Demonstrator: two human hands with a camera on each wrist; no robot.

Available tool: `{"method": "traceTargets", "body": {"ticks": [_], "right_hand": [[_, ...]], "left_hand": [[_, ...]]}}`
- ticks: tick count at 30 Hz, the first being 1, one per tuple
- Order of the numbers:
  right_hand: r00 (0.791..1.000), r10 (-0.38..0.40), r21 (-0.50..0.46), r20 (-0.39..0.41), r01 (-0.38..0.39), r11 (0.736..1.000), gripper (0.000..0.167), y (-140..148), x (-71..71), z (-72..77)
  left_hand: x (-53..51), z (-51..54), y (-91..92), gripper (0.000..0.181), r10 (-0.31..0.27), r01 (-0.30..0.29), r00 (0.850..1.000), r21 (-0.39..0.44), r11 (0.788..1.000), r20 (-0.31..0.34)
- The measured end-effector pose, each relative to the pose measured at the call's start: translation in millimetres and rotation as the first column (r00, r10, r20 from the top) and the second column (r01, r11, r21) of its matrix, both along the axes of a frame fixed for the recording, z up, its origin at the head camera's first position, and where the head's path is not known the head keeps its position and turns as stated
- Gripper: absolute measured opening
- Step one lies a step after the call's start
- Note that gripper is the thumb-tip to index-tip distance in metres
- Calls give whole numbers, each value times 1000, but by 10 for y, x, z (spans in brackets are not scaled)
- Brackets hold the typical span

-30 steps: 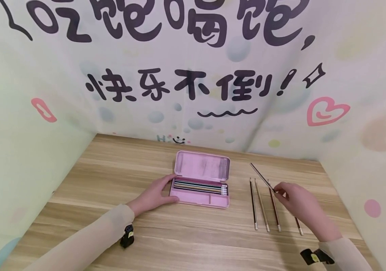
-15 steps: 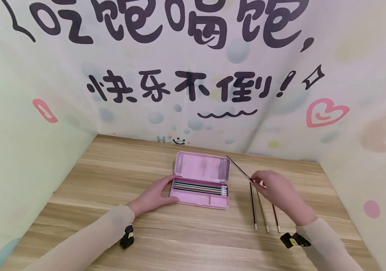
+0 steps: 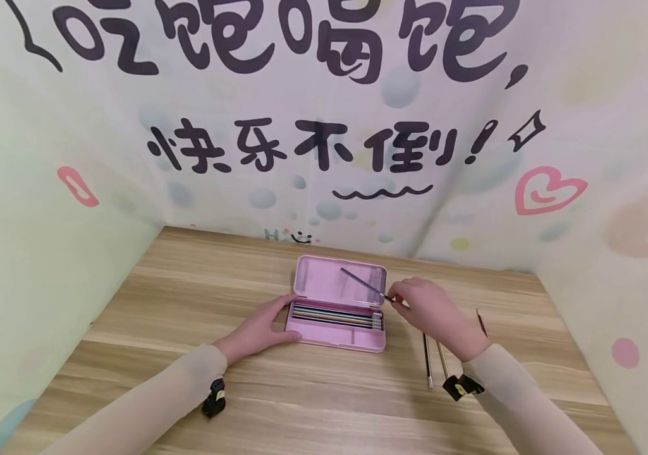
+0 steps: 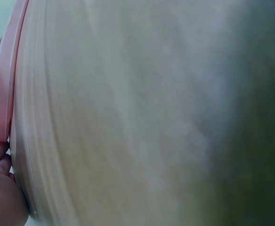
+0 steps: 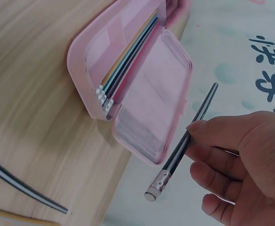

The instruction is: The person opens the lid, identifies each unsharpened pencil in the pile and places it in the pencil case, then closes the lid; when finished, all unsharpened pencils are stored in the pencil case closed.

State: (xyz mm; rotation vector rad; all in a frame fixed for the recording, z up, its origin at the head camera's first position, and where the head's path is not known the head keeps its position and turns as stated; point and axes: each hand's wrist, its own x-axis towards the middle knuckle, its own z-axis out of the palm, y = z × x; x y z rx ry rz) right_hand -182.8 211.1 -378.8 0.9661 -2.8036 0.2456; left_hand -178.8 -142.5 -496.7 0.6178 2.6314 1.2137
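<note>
A pink pencil case (image 3: 324, 333) lies open on the table, its lid folded back. Several pencils (image 3: 332, 315) lie side by side in its rear compartment, erasers toward the right. My left hand (image 3: 255, 332) holds the case's left end, thumb at the front corner and fingers at the back. Between thumb and fingertips, my right hand (image 3: 432, 313) pinches a dark striped pencil (image 5: 179, 153), held tilted in the air over the lid's right part. Its eraser end, with a silver ferrule, shows in the right wrist view. In the left wrist view only the case's pink edge (image 4: 10, 61) and part of the hand appear.
Right of the case, a black pencil (image 3: 428, 363) and a tan pencil (image 3: 443, 361) lie on the wooden table (image 3: 301, 404), partly under my right arm. A dark red pencil tip (image 3: 482, 323) shows beyond the wrist. Printed cloth walls (image 3: 278, 189) enclose the table.
My right hand has moved left with the pencil, from above the loose pencils to over the open lid. My left hand has stayed at the case.
</note>
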Motion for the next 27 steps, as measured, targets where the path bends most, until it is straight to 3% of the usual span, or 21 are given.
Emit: {"method": "traceTargets", "body": {"ticks": [18, 27], "right_hand": [[990, 138, 109, 13, -139, 984, 10, -426, -208, -258], [980, 200, 136, -12, -196, 971, 14, -568, -281, -457]], "left_hand": [[-14, -29, -5, 89, 1, -1, 1000, 1, 1000, -8], [-17, -22, 3, 87, 1, -1, 1000, 1, 1000, -8]]}}
